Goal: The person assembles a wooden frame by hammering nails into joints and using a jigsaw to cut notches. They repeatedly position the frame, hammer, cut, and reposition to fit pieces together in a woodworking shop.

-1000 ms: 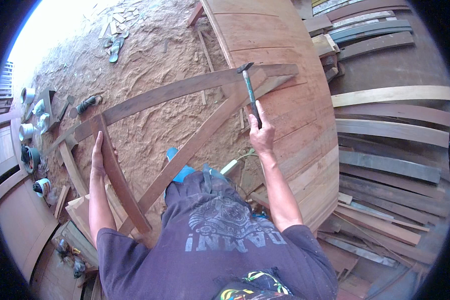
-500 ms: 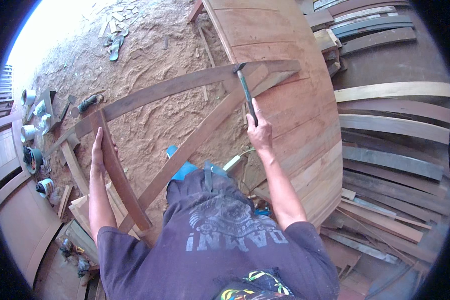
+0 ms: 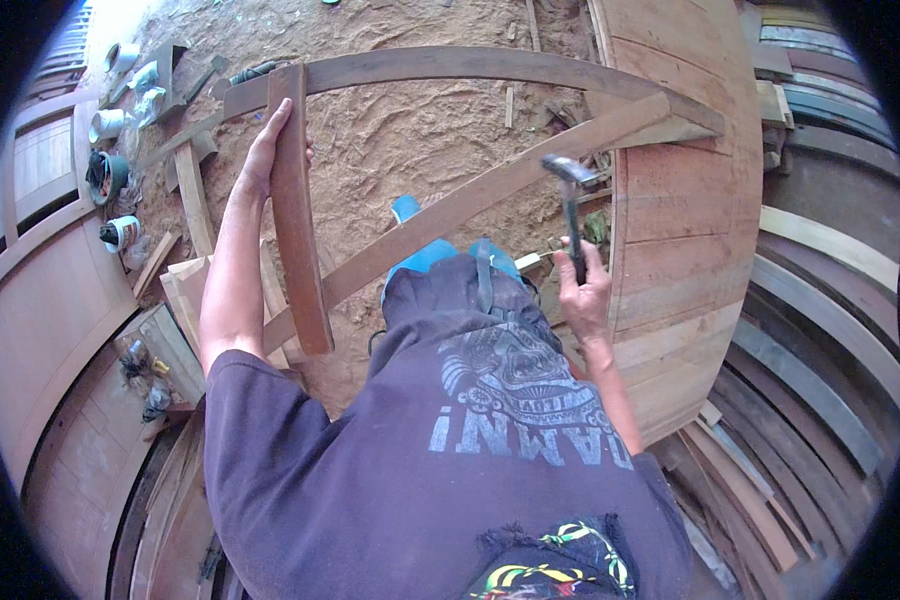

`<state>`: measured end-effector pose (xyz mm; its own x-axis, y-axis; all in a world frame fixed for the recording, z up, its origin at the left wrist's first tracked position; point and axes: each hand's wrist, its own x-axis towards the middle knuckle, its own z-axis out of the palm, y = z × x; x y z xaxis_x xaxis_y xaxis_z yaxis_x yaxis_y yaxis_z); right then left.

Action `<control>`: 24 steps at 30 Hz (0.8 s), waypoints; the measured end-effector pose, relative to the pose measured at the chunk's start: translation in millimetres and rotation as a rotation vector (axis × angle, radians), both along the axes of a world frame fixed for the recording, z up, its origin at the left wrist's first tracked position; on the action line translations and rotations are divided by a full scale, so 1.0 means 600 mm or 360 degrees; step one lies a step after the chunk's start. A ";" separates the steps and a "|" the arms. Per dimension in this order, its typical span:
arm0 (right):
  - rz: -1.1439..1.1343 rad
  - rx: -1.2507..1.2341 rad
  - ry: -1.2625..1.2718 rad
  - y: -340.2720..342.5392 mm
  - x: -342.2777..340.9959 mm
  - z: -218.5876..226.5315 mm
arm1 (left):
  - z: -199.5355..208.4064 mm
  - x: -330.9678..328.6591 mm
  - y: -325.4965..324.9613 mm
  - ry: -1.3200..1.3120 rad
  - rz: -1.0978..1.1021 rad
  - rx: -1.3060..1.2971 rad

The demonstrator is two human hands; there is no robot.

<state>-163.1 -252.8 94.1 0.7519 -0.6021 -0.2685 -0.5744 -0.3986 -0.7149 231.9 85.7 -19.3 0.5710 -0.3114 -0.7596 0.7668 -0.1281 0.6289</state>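
My left hand point(image 3: 268, 150) is wrapped round the upper part of a short reddish-brown board point(image 3: 298, 210), with fingertips showing past its right edge. This board crosses a long dark board point(image 3: 420, 66) and a diagonal board point(image 3: 490, 185), which together form a triangular wooden frame. The frame's right tip lies over a panelled wooden door point(image 3: 675, 210). In my right hand point(image 3: 585, 295) is a hammer point(image 3: 572, 210), gripped by its dark handle. Its metal head is raised, apart from the long board, and overlaps the diagonal board's lower edge in view.
Long planks point(image 3: 820, 320) are stacked at the right, beyond the door. White buckets point(image 3: 108, 125) and a dark green container point(image 3: 110, 175) stand on the dirt floor at the left. More wooden panels point(image 3: 55, 280) lie at the far left. Loose offcuts lie near my left arm.
The hammer has come off the long board's right part and back toward me, its head now raised. My left hand keeps its hold on the short board. The whole view has shifted.
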 end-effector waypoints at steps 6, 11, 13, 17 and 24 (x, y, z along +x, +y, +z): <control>0.0361 -0.0103 -0.0046 0.017 0.001 0.000 | 0.000 -0.008 -0.012 -0.0035 0.0052 -0.0011; 0.0475 -0.0146 0.0103 0.015 0.012 -0.014 | -0.004 -0.006 -0.014 0.0009 0.0016 -0.0084; 0.0483 -0.0162 0.0128 0.013 0.009 -0.020 | -0.008 -0.005 -0.016 0.0006 0.0022 -0.0063; 0.0451 -0.0125 -0.0063 0.019 0.003 -0.019 | -0.010 -0.043 0.000 -0.0040 0.0006 0.0001; -0.0391 0.0303 0.0106 -0.007 0.011 -0.121 | -0.014 -0.056 0.004 -0.0118 0.0017 -0.0039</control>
